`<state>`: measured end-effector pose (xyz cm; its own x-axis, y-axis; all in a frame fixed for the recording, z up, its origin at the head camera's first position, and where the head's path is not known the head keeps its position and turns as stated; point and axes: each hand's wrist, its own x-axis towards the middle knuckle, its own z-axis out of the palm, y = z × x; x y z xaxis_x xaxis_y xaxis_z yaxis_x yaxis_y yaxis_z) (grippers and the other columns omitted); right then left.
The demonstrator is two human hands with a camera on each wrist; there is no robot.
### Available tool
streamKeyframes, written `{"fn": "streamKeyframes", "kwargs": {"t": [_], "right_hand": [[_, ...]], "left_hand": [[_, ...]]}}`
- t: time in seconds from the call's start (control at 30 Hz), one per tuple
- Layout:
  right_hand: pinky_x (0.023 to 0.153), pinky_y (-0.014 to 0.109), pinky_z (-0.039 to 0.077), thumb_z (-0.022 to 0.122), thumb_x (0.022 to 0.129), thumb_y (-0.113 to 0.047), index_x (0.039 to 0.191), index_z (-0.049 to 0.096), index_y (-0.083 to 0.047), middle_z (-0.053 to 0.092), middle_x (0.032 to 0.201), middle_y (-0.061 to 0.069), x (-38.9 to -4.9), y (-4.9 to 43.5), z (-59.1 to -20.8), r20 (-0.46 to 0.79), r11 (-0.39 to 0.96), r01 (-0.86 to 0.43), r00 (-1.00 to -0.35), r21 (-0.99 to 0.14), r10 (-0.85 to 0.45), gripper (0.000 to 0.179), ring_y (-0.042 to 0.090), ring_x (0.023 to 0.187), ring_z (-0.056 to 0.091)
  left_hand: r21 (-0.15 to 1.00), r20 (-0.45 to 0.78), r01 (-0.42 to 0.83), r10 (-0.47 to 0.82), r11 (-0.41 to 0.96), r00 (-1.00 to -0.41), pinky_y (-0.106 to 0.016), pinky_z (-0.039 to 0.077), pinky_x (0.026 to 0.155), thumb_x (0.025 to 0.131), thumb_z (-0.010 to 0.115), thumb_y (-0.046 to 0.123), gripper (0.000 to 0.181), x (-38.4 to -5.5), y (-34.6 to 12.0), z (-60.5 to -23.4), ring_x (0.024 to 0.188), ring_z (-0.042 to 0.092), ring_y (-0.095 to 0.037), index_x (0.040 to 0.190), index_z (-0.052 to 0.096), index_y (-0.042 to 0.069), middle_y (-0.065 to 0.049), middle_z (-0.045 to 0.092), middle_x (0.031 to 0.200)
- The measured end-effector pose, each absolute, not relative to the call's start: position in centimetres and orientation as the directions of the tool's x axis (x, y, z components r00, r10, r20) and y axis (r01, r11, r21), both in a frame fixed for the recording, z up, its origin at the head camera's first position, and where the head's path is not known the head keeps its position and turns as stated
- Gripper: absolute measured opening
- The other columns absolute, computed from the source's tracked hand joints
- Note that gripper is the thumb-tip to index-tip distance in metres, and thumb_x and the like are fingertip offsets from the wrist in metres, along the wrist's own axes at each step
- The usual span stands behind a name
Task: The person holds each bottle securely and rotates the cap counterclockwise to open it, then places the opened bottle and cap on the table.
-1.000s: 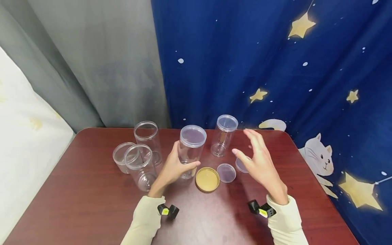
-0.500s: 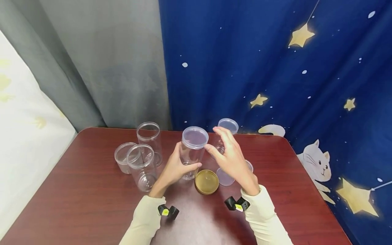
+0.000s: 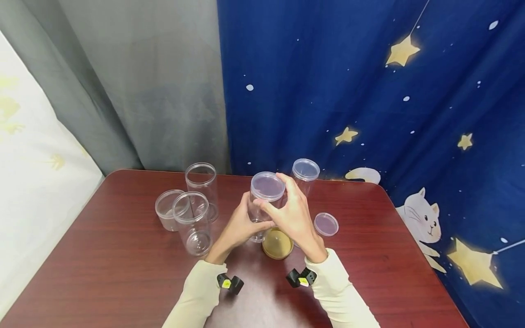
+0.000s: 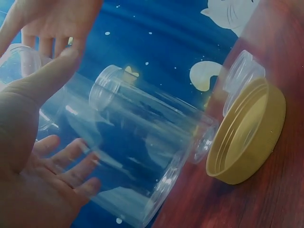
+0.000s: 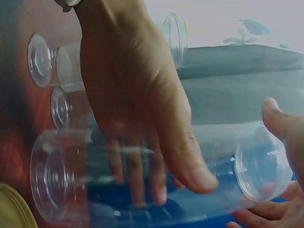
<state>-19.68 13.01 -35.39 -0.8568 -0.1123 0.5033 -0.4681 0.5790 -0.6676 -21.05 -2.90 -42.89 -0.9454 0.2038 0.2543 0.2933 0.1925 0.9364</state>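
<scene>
A tall clear jar [image 3: 255, 212] with a translucent lid [image 3: 268, 187] on top is between the hands. My left hand [image 3: 237, 229] grips its body, the thumb across the near side and the fingers behind, seen through the plastic in the left wrist view. My right hand [image 3: 294, 216] is at the jar's upper right, fingers extended beside the lid. In the right wrist view its thumb [image 5: 273, 116] stands a little apart from the lid. Close by the jar's base lies a gold lid [image 3: 277, 248], inner side up. Whether the base touches the table cannot be told.
Another lidded jar [image 3: 306, 171] stands behind the right hand. A loose clear lid [image 3: 326, 224] lies to the right; another is mostly hidden under the right hand. On the left are two tall open jars [image 3: 197, 234] and a short one [image 3: 165, 210]. Curtains hang behind the table.
My right hand has moved left from above the loose lids to the held jar's top. The left hand keeps its grip, and the jar has shifted slightly to the right.
</scene>
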Motion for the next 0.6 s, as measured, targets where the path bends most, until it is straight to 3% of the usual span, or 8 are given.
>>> {"fn": "streamKeyframes", "kwargs": {"t": [0.27,0.43,0.6], "right_hand": [[0.085,0.04,0.051,0.089,0.071,-0.034,0.13,0.058,-0.008,0.066,0.123,0.008,-19.8,12.0,-36.0,0.573,0.546,-0.479,-0.82,-0.687,0.002,0.072,0.023,0.104,0.063],[0.088,0.041,0.051,0.09,0.071,-0.033,0.129,0.058,-0.008,0.066,0.123,0.007,-19.6,11.6,-36.2,0.618,0.525,-0.535,-0.786,-0.662,-0.02,0.071,0.023,0.107,0.063],[0.091,0.038,0.05,0.091,0.069,-0.033,0.124,0.06,-0.009,0.064,0.127,0.002,-19.6,11.7,-36.1,0.655,0.492,-0.59,-0.754,-0.64,-0.052,0.068,0.019,0.112,0.062]], "left_hand": [[0.899,0.339,0.359,0.122,0.252,-0.933,-0.051,0.042,0.106,0.063,0.095,0.021,0.104,-20.6,-2.2,-42.7,0.127,0.052,-0.029,0.146,0.033,0.007,-0.015,0.052,0.141],[0.838,0.433,0.426,0.058,0.341,-0.899,-0.047,0.051,0.094,0.067,0.091,0.018,0.093,-20.2,-1.6,-42.7,0.112,0.062,-0.031,0.141,0.037,0.006,-0.017,0.061,0.127],[0.835,0.456,0.441,0.034,0.331,-0.889,-0.042,0.054,0.084,0.066,0.09,0.017,0.084,-20.2,-1.7,-42.5,0.1,0.066,-0.025,0.135,0.042,0.01,-0.012,0.068,0.114]]}}
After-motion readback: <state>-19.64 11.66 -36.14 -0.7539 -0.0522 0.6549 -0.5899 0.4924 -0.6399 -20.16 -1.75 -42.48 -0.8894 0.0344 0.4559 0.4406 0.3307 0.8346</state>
